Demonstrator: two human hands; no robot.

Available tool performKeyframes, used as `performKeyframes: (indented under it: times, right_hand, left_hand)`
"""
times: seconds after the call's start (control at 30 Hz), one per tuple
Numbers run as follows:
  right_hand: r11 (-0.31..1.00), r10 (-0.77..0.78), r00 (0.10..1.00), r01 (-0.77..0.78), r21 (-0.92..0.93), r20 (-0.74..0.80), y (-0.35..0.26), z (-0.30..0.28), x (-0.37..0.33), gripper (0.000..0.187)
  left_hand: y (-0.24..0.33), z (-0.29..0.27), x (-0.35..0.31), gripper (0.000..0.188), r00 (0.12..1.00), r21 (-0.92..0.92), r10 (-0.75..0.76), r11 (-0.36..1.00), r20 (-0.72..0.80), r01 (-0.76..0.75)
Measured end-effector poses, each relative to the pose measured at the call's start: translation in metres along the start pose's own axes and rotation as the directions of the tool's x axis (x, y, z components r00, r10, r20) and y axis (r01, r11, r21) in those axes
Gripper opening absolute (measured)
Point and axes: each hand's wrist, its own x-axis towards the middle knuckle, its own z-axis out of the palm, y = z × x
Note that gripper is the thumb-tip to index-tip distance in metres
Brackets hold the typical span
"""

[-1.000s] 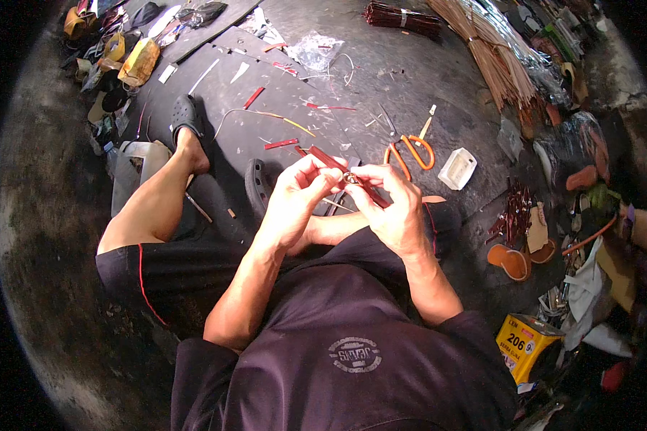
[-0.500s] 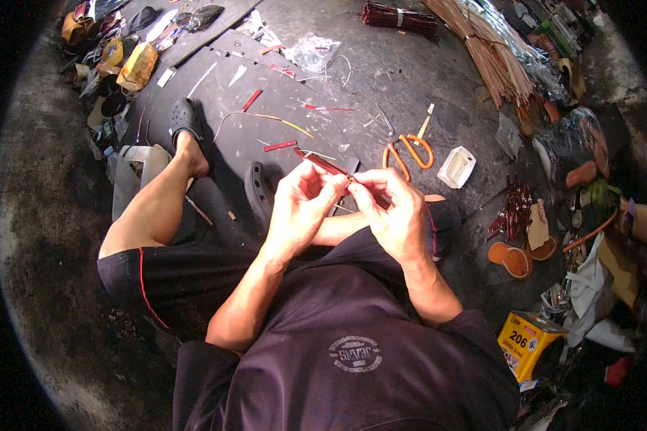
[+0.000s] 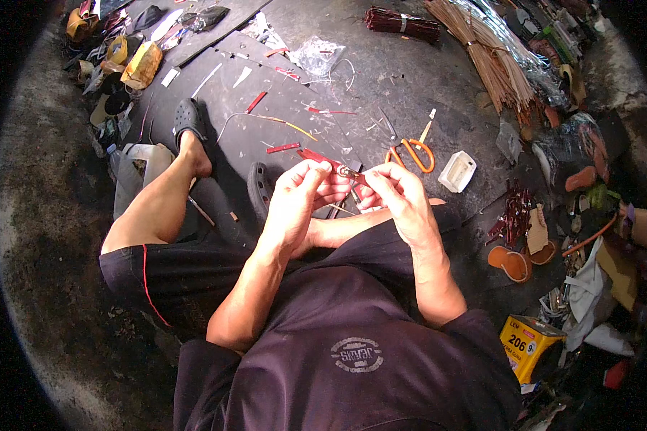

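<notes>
A dark red strap (image 3: 313, 156) with a small metal buckle (image 3: 348, 172) stretches between my two hands, above my crossed leg. My left hand (image 3: 292, 205) pinches the strap on the left of the buckle, thumb on top. On the right, my right hand (image 3: 404, 201) grips the strap's other end between thumb and fingers. The buckle's face is uncovered between the fingertips. Just beyond my hands lies a short red strip (image 3: 283, 148). Scissors with orange handles (image 3: 418, 155) rest on the floor past my right hand.
A white plastic box (image 3: 457, 172) stands right of the scissors. Bundles of brown strips (image 3: 482, 65) and dark red strips (image 3: 402, 23) lie far off. At right are a pile of buckled straps (image 3: 510, 215), tan sole pieces (image 3: 510, 263) and a yellow tin (image 3: 528, 345).
My hands have spread slightly apart and turned the strap, so the buckle now shows between them. Both hands still hold the strap.
</notes>
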Motion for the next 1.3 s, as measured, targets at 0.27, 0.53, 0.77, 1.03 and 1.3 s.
performKeyframes:
  times: [0.27,0.53,0.77,1.03,1.3]
  right_hand:
    - [0.621,-0.655,0.756,0.539,-0.57,0.001,-0.008,0.017,-0.005,0.015]
    - [0.383,-0.798,0.592,0.643,-0.664,0.114,-0.012,0.019,-0.009,0.029]
    - [0.408,-0.791,0.604,0.637,-0.654,0.094,-0.009,0.018,-0.011,0.029]
    - [0.504,-0.744,0.667,0.609,-0.612,0.05,-0.008,0.014,-0.014,0.026]
    - [0.277,-0.792,0.6,0.524,-0.805,0.118,-0.014,0.027,-0.019,0.032]
  left_hand:
    - [0.01,0.003,-0.005,0.027,1.0,0.065,0.025,0.998,0.011,-0.026]
    - [0.016,0.006,-0.009,0.028,0.975,0.097,0.208,0.972,0.081,-0.216]
    - [0.015,0.005,-0.009,0.03,0.981,0.099,0.166,0.98,0.1,-0.176]
    - [0.014,0.008,-0.009,0.026,0.976,0.083,0.196,0.975,0.093,-0.204]
    - [0.004,0.01,-0.007,0.013,0.979,0.25,0.203,0.948,-0.003,-0.196]
